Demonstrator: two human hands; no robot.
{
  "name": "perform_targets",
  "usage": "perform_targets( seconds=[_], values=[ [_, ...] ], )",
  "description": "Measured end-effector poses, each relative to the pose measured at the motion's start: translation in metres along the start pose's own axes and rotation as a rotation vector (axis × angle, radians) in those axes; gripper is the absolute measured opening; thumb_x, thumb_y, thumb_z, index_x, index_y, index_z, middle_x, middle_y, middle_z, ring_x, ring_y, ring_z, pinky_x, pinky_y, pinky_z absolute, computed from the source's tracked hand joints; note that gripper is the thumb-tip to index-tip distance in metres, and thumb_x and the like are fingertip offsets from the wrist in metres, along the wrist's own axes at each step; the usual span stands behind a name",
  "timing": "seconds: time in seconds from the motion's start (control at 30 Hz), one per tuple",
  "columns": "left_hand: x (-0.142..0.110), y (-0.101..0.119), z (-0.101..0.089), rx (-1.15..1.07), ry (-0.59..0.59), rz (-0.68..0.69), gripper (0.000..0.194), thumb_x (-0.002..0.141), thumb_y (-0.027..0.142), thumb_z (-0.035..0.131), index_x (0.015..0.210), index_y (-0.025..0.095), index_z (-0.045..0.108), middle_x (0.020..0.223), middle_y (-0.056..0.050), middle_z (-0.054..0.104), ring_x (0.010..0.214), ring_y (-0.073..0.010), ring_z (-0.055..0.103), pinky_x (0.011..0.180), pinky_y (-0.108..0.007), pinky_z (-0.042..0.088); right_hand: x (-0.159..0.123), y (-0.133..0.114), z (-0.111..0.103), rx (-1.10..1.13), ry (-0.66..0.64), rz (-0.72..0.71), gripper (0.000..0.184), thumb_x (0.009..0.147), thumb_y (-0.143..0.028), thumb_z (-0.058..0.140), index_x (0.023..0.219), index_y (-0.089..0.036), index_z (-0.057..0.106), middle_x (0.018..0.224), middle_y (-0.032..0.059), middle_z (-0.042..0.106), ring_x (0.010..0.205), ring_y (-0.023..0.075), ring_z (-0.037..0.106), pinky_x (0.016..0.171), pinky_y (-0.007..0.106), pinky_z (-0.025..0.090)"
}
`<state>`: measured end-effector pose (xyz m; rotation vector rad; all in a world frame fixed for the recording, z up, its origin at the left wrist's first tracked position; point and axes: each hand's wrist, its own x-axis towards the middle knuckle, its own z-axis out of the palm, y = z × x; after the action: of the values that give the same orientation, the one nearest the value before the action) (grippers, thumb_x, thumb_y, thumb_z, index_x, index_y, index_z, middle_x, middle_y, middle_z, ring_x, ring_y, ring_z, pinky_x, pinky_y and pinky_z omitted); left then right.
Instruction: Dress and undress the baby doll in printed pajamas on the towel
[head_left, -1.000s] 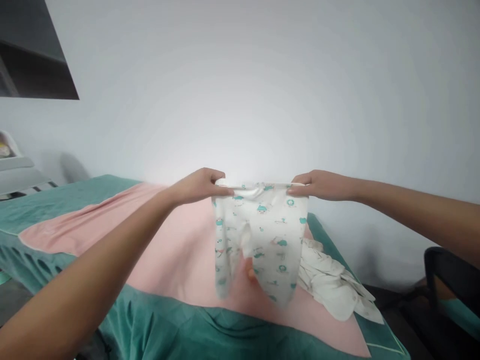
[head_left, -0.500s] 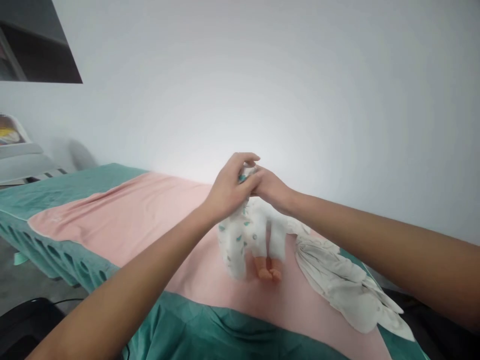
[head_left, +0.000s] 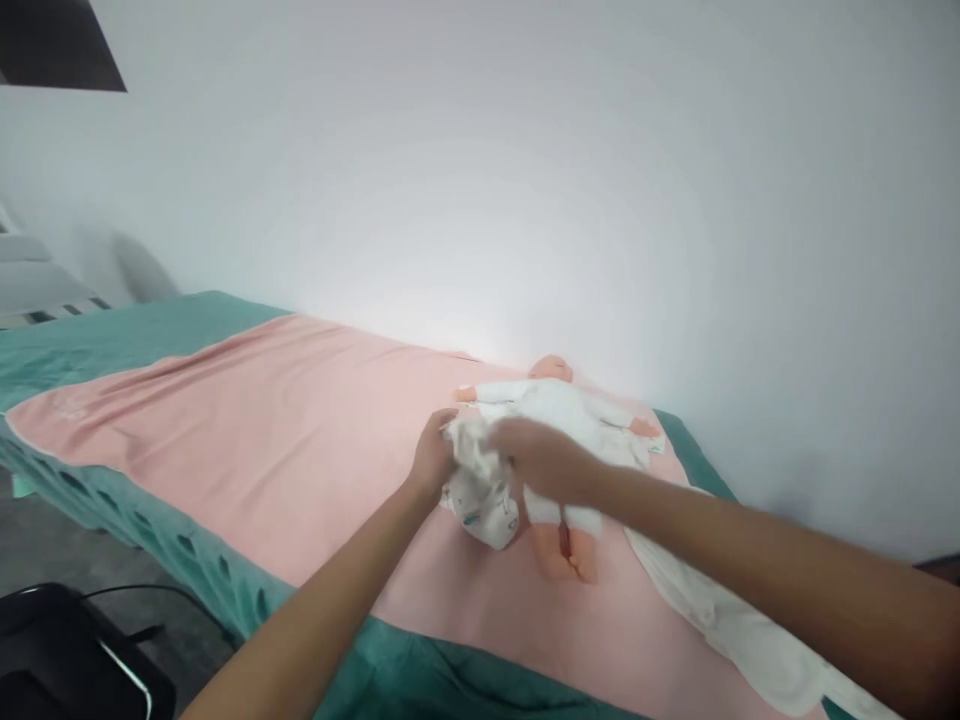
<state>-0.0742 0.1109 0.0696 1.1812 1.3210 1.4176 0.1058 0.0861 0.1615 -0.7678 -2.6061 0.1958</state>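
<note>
A white baby garment with a small green and grey print [head_left: 484, 515] is bunched up between my hands, in front of the doll. My left hand [head_left: 435, 452] is closed on its left side. My right hand [head_left: 541, 458], smeared by motion, has its fingers curled against the garment's upper right side. Behind them a baby doll [head_left: 556, 402] in white clothes lies on its back, arms spread and head towards the wall. Its bare lower legs show below my right hand, which hides part of its body.
A pink blanket [head_left: 285, 430] lies under the doll, over a green bed cover [head_left: 150, 335]. White cloth [head_left: 720, 610] trails along the right side beneath my right forearm. The wall [head_left: 480, 180] rises behind the bed. A black object [head_left: 75, 650] with a cord stands at lower left.
My hands have come down and nearer with the printed garment, which is now bunched. The doll's head and spread arms have come into sight. The view has shifted somewhat.
</note>
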Motion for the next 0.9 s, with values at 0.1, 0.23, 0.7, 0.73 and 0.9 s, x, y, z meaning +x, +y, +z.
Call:
perform_targets(
  seconds=[0.1,0.23,0.7,0.73,0.9],
  values=[
    [0.008,-0.008,-0.008,-0.048,0.109,0.021,0.059,0.061,0.001,0.047,0.115,0.023,0.058,0.127,-0.007,0.059,0.118,-0.0229,0.054,0.09,-0.034,0.049,-0.037,-0.01,0.029,-0.066,-0.269,-0.151,0.041,0.065,0.003,0.049,0.095,-0.02,0.064,0.115,0.0079,0.065,0.103,0.0213,0.059,0.088,0.035,0.045],
    [0.006,0.002,0.009,-0.078,0.013,0.076,0.049,0.066,0.003,0.047,0.109,0.021,0.061,0.123,-0.007,0.062,0.119,-0.0223,0.055,0.102,-0.039,0.042,-0.055,0.001,0.037,-0.106,-0.268,-0.148,0.037,0.072,0.003,0.047,0.096,-0.021,0.062,0.119,0.0068,0.064,0.104,0.0189,0.06,0.089,0.034,0.045],
    [0.005,-0.045,0.114,-0.374,-0.298,-0.158,0.081,0.077,0.036,0.069,0.144,0.018,0.027,0.144,-0.018,0.043,0.119,-0.0266,0.055,0.095,-0.038,0.049,-0.035,0.233,-0.001,0.099,0.227,1.149,0.086,0.086,-0.067,0.039,0.148,-0.01,0.02,0.143,0.0208,0.045,0.128,0.0313,0.048,0.106,0.042,0.036],
    [0.007,-0.046,0.113,-0.394,-0.298,-0.17,0.08,0.077,0.037,0.071,0.143,0.018,0.03,0.143,-0.017,0.044,0.122,-0.0271,0.053,0.098,-0.038,0.048,-0.033,0.241,-0.001,0.125,0.194,1.18,0.089,0.085,-0.069,0.038,0.148,-0.009,0.02,0.143,0.022,0.046,0.127,0.0328,0.049,0.105,0.043,0.036],
    [0.014,-0.042,0.108,-0.583,-0.546,-0.249,0.064,0.08,0.039,0.068,0.135,0.019,0.045,0.131,-0.015,0.058,0.116,-0.0279,0.058,0.098,-0.043,0.047,-0.022,0.265,-0.002,0.148,0.143,1.177,0.092,0.08,-0.076,0.041,0.143,-0.009,0.035,0.139,0.0255,0.048,0.125,0.0372,0.05,0.103,0.046,0.037]
  ],
)
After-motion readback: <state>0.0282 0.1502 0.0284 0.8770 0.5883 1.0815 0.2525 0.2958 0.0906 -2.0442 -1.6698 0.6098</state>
